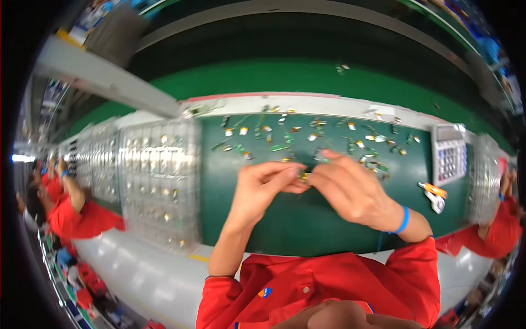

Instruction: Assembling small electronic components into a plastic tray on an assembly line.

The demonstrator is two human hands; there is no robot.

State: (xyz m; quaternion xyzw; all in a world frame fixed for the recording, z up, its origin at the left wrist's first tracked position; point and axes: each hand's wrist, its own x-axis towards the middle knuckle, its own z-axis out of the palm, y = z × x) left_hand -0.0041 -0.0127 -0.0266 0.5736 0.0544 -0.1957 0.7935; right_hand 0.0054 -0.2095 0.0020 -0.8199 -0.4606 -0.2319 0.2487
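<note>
My left hand and my right hand meet over the middle of the green work mat. Between their fingertips is a small circuit board, green with a yellow part, mostly covered by the fingers. Both hands are closed in a pinch on it. A blue band circles my right wrist. Beyond the hands, many small green circuit boards with yellow and silvery parts lie scattered on the mat. Motion blur hides their finer detail.
Clear plastic trays with small parts in their pockets stand at the left. On the right are a calculator, an orange-handled cutter, a white roll and more trays. A green conveyor belt runs behind. Red-sleeved people sit on both sides.
</note>
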